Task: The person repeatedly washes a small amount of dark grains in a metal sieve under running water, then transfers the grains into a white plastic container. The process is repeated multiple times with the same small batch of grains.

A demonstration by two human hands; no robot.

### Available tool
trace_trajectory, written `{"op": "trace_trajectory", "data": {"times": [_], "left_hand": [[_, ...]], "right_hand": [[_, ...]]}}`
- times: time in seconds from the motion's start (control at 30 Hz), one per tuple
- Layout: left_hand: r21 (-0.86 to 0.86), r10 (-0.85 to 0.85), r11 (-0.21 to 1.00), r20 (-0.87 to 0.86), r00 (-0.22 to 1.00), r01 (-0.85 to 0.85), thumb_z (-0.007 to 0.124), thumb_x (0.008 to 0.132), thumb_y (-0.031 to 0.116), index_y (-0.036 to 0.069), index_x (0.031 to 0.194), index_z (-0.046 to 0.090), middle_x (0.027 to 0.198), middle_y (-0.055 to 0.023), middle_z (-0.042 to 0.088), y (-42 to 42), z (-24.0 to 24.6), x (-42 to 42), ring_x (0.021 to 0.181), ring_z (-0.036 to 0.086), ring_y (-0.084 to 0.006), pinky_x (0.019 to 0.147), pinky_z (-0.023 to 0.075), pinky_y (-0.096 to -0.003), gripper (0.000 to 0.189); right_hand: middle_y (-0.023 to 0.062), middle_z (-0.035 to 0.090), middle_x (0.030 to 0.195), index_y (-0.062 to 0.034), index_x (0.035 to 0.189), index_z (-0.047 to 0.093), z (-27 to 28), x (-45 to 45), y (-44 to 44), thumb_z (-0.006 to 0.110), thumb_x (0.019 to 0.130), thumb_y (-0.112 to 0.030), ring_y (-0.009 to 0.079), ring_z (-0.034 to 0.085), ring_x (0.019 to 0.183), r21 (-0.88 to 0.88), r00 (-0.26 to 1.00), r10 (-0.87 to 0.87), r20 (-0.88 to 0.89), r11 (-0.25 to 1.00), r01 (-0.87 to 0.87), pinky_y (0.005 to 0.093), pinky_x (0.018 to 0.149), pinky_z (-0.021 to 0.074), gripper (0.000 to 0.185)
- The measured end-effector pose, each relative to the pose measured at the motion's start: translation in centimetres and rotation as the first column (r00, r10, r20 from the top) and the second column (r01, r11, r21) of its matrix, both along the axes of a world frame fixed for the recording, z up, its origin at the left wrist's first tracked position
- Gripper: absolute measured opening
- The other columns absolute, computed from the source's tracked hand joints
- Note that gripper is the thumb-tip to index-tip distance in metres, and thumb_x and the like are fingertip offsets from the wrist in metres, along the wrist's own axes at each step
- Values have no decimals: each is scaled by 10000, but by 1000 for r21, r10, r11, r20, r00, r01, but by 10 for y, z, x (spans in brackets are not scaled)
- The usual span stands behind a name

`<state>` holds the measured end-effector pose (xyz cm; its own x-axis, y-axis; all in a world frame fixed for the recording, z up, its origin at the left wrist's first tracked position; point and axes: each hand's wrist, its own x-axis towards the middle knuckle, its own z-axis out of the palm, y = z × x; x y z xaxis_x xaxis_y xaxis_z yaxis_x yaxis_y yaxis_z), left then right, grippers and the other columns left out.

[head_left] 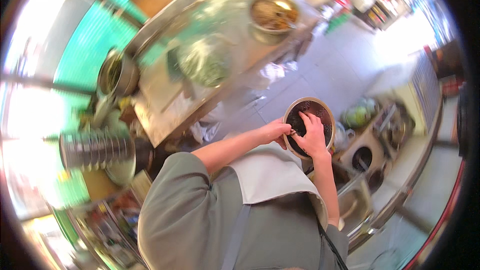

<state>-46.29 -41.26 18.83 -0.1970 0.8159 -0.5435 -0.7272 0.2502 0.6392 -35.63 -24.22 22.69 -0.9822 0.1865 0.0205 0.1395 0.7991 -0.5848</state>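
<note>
A round metal colander (318,105) with small perforations is held in front of my body, above the floor. Dark food, too blurred to name, lies inside it. My left hand (278,132) grips the colander's rim at its left side, the thumb over the edge. Inside the colander is my right hand (312,135), its fingers spread over the dark contents near the left thumb. Whether the right fingers pinch any of the contents, I cannot tell. A pale apron (268,174) covers my front just below the colander.
A long worktable (165,108) at the upper left bears a plastic bag of green vegetables (206,63) and a metal bowl of food (275,13). At right, a counter holds dark pans (362,158) and a sink (352,204). Tiled floor (318,65) lies between them.
</note>
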Motion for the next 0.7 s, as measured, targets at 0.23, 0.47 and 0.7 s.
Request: {"op": "trace_trajectory", "data": {"times": [0.23, 0.47, 0.7], "left_hand": [[19, 414, 910, -35, 910, -414, 530, 863, 152, 60, 1333, 549, 1095, -136, 703, -79, 12, -24, 861, 724, -276, 622, 629, -428, 480], [-62, 800, 589, -92, 593, -805, 539, 885, 166, -11, 1208, 626, 1018, -155, 707, -154, 38, -17, 835, 721, -292, 599, 615, -422, 378], [-7, 995, 89, -53, 89, -996, 543, 862, 67, -35, 1183, 603, 953, -164, 704, -240, 61, -41, 701, 714, -298, 515, 613, -424, 343]], "right_hand": [[209, 570, 1327, -41, 1350, 597, 5, -107, -51, 818, 741, -396, 409, 508, 1250, 33, 896, 443, -31, 896, -442, 512, 1072, 402, 738], [190, 524, 1403, -66, 1407, 558, 22, -198, -135, 828, 756, -393, 391, 476, 1318, 35, 571, 821, 0, 571, -820, 523, 1110, 389, 777], [199, 546, 1394, -80, 1398, 579, 45, -282, -264, 794, 788, -447, 397, 488, 1316, 149, 280, 945, -172, 305, -941, 501, 1144, 368, 743]]}}
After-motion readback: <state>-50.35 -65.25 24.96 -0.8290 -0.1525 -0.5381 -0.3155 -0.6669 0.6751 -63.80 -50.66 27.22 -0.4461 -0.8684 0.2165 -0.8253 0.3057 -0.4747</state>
